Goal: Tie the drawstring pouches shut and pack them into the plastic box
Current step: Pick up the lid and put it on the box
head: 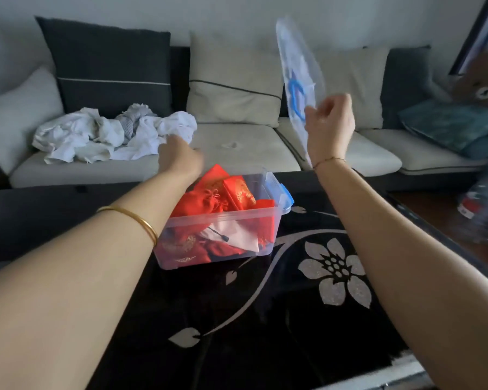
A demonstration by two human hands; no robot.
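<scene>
A clear plastic box (268, 218) with blue side clips stands on the black table and is filled with several red and gold drawstring pouches (209, 198) and a white pouch (234, 235). My right hand (331, 119) is raised above the table's far edge and grips the clear lid (299, 71) with its blue handle, holding it upright and on edge. My left hand (179, 156) reaches out past the box's far left corner toward the sofa; it is blurred and its fingers cannot be made out.
The box stands on a black glass table (265, 319) with a silver flower pattern. Behind it is a sofa (237, 147) with cushions and a heap of white cloth (110, 133). A bagged bundle (482, 204) lies at the right.
</scene>
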